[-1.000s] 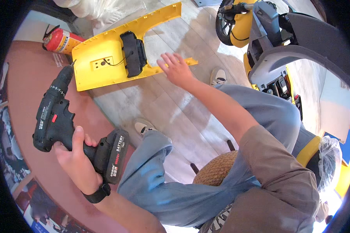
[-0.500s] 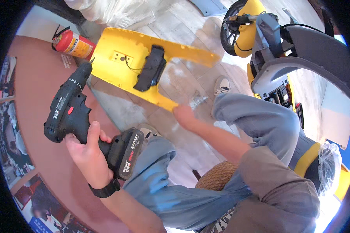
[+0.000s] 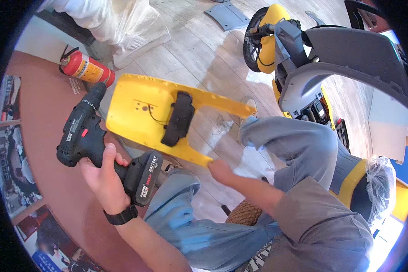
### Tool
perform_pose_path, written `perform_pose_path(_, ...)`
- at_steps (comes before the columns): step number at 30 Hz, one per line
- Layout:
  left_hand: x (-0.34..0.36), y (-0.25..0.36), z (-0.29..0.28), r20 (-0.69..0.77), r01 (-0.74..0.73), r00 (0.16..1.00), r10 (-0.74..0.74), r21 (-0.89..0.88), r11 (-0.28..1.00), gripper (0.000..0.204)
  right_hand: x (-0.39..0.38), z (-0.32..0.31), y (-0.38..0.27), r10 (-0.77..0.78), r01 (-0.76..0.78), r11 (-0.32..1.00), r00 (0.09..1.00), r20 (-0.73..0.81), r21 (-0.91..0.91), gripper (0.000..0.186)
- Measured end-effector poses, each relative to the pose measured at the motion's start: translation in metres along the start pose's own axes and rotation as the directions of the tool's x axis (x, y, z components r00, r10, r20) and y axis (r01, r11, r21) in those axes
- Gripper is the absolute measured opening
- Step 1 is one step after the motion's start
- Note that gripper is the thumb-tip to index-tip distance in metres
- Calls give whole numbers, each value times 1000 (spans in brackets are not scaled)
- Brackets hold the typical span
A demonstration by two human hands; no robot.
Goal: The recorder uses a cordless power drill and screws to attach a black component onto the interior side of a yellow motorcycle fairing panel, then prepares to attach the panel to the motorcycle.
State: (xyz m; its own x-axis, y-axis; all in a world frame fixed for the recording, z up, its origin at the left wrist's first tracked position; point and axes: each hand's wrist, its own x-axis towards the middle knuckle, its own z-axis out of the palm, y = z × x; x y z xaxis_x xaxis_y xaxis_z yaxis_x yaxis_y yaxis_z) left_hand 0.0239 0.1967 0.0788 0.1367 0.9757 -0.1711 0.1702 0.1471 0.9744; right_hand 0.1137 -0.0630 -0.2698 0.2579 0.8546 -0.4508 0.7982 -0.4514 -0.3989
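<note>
My left hand (image 3: 105, 179) is closed round the grip of a black cordless drill (image 3: 84, 131), its chuck tilted up and away from me. The drill's battery rests above my left thigh. In my right hand (image 3: 221, 172) is one prong of a yellow fork-shaped plastic panel (image 3: 131, 93), held at its near end. A black oblong part (image 3: 178, 119) lies across the panel where the prongs begin, with a thin black cable running to a small holed plate on the yellow surface. My right fingertips are partly hidden behind the prong.
Beyond the drill lies a red fire extinguisher (image 3: 88, 68) by the wall. At the right stands a partly dismantled scooter with grey panels (image 3: 353, 52) and a yellow front fender (image 3: 268, 47). A grey flat panel (image 3: 227, 17) lies on the floor; a rope-wrapped stool (image 3: 245, 213) is under me.
The yellow panel has come down nearer to me with my right hand still on its prong. My view has shifted a little; the left hand keeps the drill nearly in place.
</note>
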Motion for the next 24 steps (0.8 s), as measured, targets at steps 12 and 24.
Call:
perform_pose_path(12,-1,-1,-2,18,-13,1000,14,-23,1000,26,209,-192,82,-105,23,905,979,-172,-426,17)
perform_pose_path(24,2,-10,31,195,49,980,-35,-66,997,27,38,-3,46,-142,241,960,860,490,-146,17)
